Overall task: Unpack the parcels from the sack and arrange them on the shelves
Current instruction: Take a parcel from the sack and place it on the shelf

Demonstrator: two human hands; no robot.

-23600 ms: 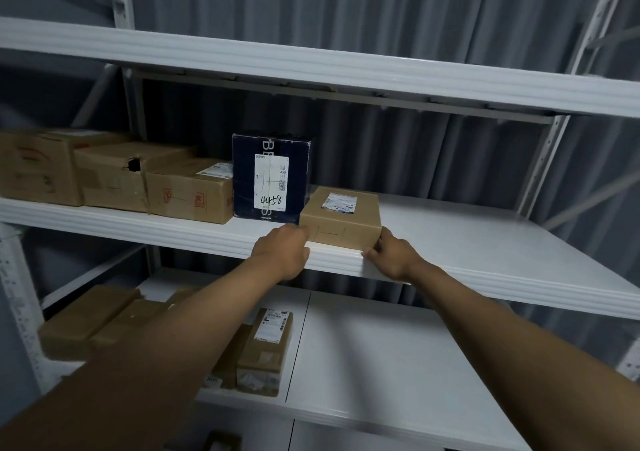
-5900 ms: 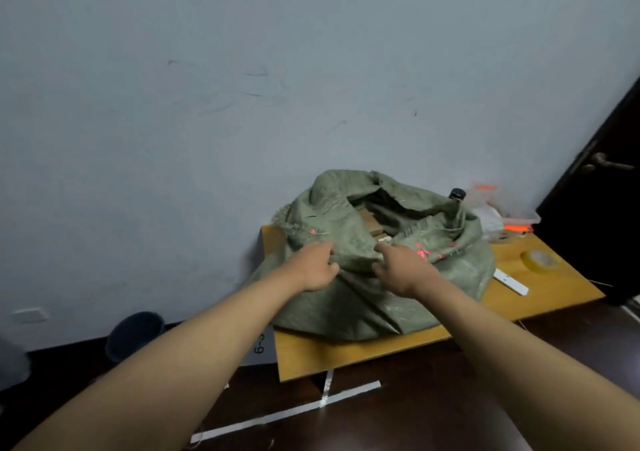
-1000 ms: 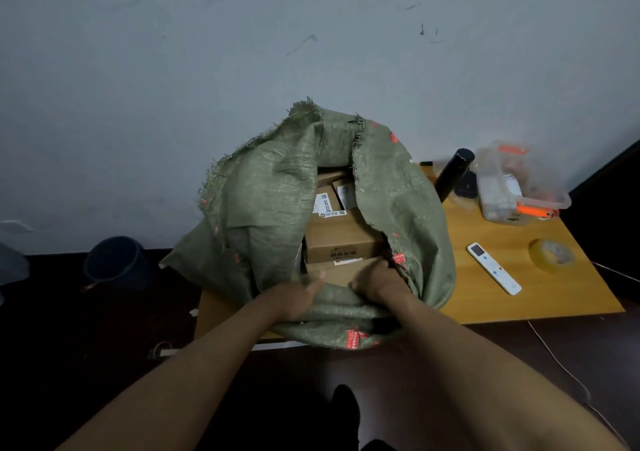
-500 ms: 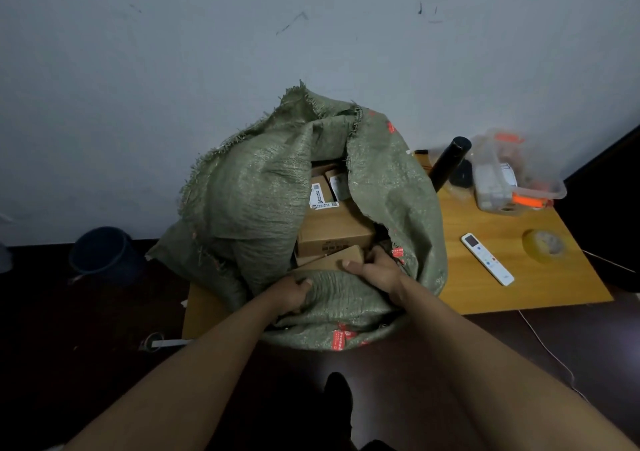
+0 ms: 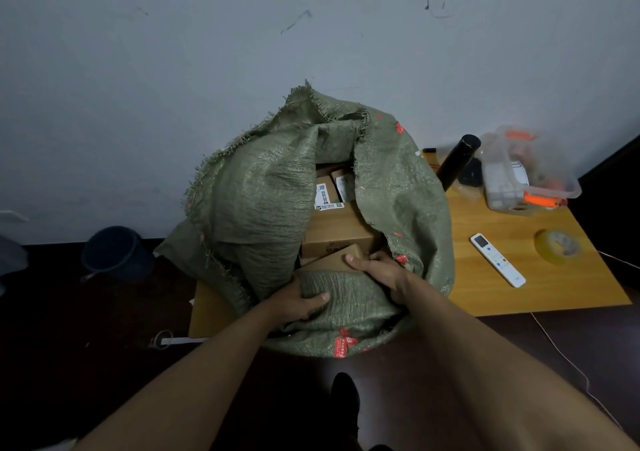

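Parcel (image 5: 332, 260) now higher, under right hand (image 5: 379, 270) in sack (image 5: 263, 201).

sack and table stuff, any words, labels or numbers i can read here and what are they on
No text here can be read.
White label with square codes on a brown cardboard parcel inside the green woven sack: print too small.
Red printed patch on the sack's front: characters blurred.
White remote control on the wooden table: button marks too small.
Clear plastic box: dark mark on a white label, unreadable.
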